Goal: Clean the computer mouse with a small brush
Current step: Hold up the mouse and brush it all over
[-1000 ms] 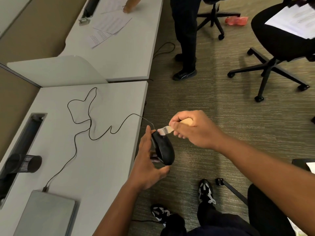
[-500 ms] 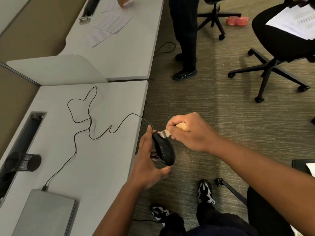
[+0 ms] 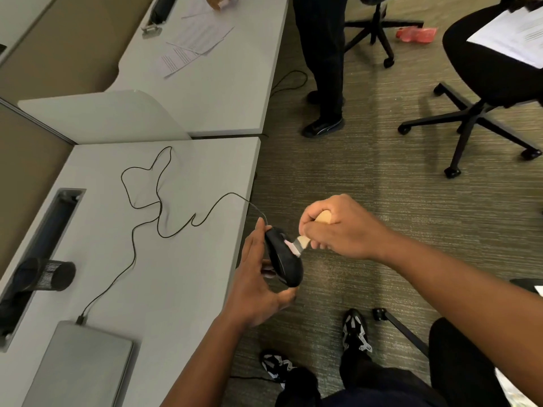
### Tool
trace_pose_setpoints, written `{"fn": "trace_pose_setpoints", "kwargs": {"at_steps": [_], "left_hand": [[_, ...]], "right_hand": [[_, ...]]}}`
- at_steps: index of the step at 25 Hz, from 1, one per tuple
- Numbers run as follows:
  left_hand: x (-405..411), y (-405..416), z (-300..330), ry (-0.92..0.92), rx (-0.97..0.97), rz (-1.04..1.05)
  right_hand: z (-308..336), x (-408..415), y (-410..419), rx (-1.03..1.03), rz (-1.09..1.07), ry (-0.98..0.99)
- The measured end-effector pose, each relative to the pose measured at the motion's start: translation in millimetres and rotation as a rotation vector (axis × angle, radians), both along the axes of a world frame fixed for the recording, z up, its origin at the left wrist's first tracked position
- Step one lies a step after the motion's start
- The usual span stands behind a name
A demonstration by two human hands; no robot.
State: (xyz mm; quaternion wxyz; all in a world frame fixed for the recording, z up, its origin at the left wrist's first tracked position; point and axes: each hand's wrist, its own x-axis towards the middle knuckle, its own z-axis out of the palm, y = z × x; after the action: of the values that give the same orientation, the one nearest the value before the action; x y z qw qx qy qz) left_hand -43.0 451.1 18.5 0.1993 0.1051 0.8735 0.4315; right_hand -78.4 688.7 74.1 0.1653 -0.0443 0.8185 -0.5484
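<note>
My left hand (image 3: 255,282) holds a black computer mouse (image 3: 282,257) on its side, just past the desk's right edge, thumb under its rear and fingers behind it. My right hand (image 3: 338,226) grips the wooden handle of a small brush (image 3: 302,242), fingers curled round it. The pale bristles lie against the mouse's upper side. The mouse's thin black cable (image 3: 158,201) runs in loops across the grey desk (image 3: 164,289) to a closed laptop (image 3: 79,365).
A black mesh cup (image 3: 50,274) lies on its side by the desk's cable slot. Papers (image 3: 194,42) lie on the far desk. A standing person's legs (image 3: 323,63) and an office chair (image 3: 482,83) with papers are on the carpet ahead.
My right hand has drawn the brush down from the mouse's front tip onto its upper side. The left hand keeps the mouse nearly where it was.
</note>
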Motion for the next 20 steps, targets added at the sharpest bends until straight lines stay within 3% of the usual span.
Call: {"fn": "trace_pose_setpoints", "kwargs": {"at_steps": [5,9,15,20], "left_hand": [[-0.7,-0.5,-0.4,0.008,0.014,-0.002],[0.2,-0.8,-1.6,0.026,0.020,0.039],[1.6,-2.0,-0.9,0.062,0.010,0.044],[4.5,-2.3,0.5,0.051,0.001,0.068]], "right_hand": [[-9.0,-3.6,-2.8,-0.128,-0.115,0.094],[-16.2,-9.7,10.6,-0.146,-0.093,-0.138],[-21.2,-10.3,11.3,-0.507,-0.225,-0.285],[-17.0,-4.7,27.1,-0.443,-0.141,-0.345]]}}
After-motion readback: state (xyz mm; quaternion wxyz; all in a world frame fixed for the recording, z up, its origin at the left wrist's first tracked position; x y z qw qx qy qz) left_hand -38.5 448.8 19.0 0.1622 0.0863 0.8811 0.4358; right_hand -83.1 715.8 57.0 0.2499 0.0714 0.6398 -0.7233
